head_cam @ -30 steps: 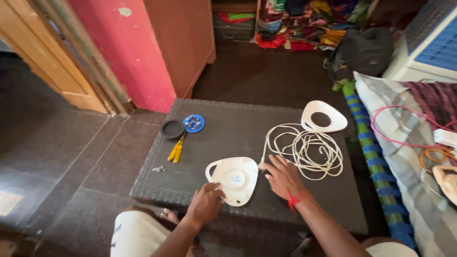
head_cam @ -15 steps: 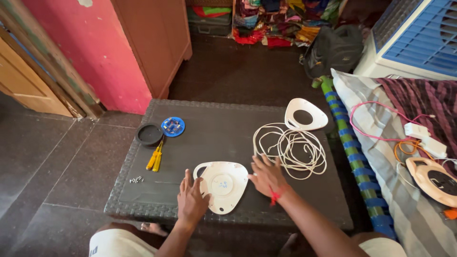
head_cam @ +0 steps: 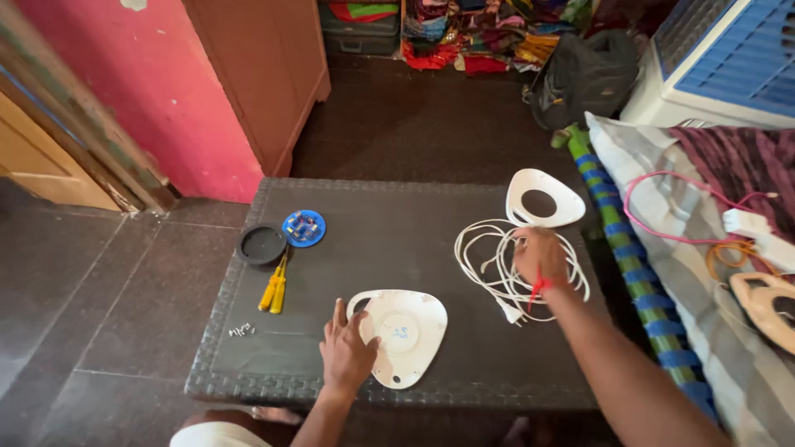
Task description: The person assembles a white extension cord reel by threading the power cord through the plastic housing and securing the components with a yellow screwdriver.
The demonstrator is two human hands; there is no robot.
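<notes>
L hand (head_cam: 348,356) on white rounded-triangle cover (head_cam: 406,335), R hand (head_cam: 538,255) on cable (head_cam: 505,273)

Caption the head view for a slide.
Left hand rests on a white triangular cover while right hand reaches into a coiled white cable.

Under left hand (head_cam: 346,358): white shell (head_cam: 403,335), smooth plastic, slight sheen. Under right hand (head_cam: 538,255): coiled white cable (head_cam: 483,263), smooth rubbery-looking sheath. Just beyond right hand: white ring-shaped cover (head_cam: 541,199), same smooth plastic. Beneath both hands: dark table (head_cam: 389,240), matt, finely woven texture, braided-looking rim. Well left of left hand: yellow screwdrivers (head_cam: 274,287), glossy plastic handles; black round lid (head_cam: 262,243), matt; blue disc (head_cam: 304,228), glossy. Right of right hand: striped cloth (head_cam: 662,273), soft, matt.
</notes>
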